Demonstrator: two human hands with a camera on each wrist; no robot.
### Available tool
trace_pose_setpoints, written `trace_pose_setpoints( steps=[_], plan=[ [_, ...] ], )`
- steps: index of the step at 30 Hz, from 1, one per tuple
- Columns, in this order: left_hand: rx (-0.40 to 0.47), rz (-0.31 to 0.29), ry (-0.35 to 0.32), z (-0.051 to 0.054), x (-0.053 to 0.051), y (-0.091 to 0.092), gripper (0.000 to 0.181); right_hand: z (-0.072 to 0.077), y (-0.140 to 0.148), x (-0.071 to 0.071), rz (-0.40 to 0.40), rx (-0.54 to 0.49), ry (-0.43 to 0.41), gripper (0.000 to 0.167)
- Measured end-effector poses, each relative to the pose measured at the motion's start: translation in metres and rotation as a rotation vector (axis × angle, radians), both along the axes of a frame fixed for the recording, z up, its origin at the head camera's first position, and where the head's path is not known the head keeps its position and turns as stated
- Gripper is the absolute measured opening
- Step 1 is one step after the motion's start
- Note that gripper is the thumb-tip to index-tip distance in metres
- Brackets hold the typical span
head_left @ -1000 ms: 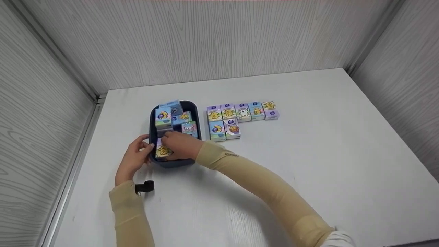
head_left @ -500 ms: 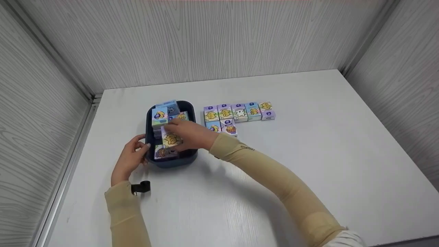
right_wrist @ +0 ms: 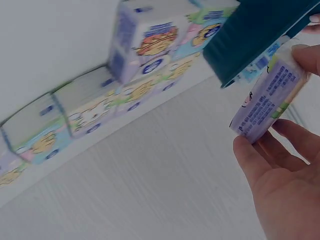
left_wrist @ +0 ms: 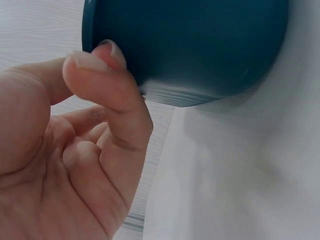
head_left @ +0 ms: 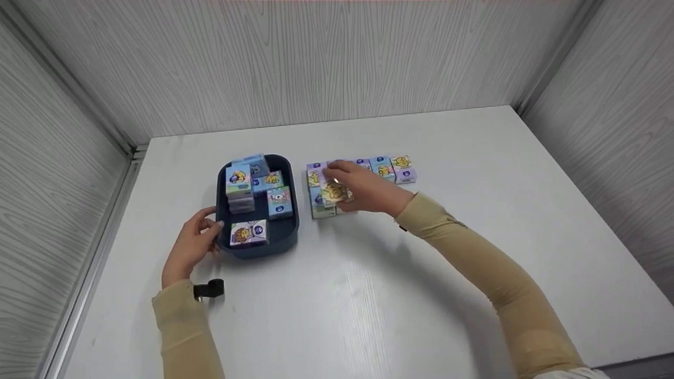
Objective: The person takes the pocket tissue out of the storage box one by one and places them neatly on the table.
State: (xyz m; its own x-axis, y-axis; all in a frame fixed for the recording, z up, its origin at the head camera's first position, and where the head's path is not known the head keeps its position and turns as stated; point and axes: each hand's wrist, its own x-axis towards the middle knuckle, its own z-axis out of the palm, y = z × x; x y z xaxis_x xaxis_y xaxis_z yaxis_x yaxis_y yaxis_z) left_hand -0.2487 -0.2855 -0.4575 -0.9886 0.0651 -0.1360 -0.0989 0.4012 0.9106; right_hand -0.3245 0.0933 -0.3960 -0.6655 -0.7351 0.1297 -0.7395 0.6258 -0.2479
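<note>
My right hand (head_left: 371, 187) pinches a small purple and yellow cartoon-printed box (head_left: 333, 195) by its ends, above the boxes on the table. In the right wrist view the held box (right_wrist: 270, 100) shows a purple side with printed text. My left hand (head_left: 188, 245) holds the left rim of a dark blue plastic bin (head_left: 269, 251), its thumb and a finger bent at the edge in the left wrist view. Inside the bin are a stack of boxes (head_left: 239, 181) at the left, a white box (head_left: 249, 233) at the front and a blue box (head_left: 279, 202) at the right.
Right of the bin, a row of several cartoon boxes (head_left: 383, 168) lies on the white table (head_left: 316, 316), with a shorter second row in front, partly hidden by my right hand. Grey wood-grain panels (head_left: 326, 63) enclose the table at the back and sides.
My right hand has lifted the purple and yellow box out of the bin and carried it right, over the rows. A white box now shows where it lay. My left hand stays at the bin.
</note>
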Motion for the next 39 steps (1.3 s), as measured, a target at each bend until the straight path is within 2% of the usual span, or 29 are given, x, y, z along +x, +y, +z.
trace_pose_setpoints(
  steps=[1,7,10,14,17,20,28,39],
  plan=[
    [-0.008,0.002,0.002,-0.004,-0.002,-0.003,0.052,0.000,0.008,-0.001,-0.014,0.002,-0.007,0.073],
    [-0.015,0.004,-0.008,-0.003,-0.002,-0.003,0.053,-0.009,0.051,-0.001,-0.090,0.024,-0.013,0.073],
    [-0.018,0.007,-0.013,-0.002,-0.002,-0.002,0.053,-0.021,0.068,0.000,-0.094,0.023,-0.010,0.071],
    [-0.022,0.006,0.007,0.000,-0.002,-0.003,0.051,-0.043,0.082,0.000,-0.096,0.042,-0.053,0.070],
    [-0.017,0.007,0.012,0.001,-0.001,-0.003,0.051,-0.057,0.085,-0.001,-0.096,0.081,-0.082,0.067],
    [-0.014,0.014,0.000,0.000,0.000,-0.002,0.051,-0.065,0.083,-0.004,-0.090,0.099,-0.078,0.063],
    [-0.012,0.018,-0.004,-0.001,-0.001,0.000,0.050,-0.066,0.072,-0.009,-0.092,0.081,-0.005,0.059],
    [-0.013,0.020,-0.001,-0.004,0.000,-0.002,0.050,-0.069,0.068,-0.011,-0.081,0.059,0.006,0.053]
  ],
)
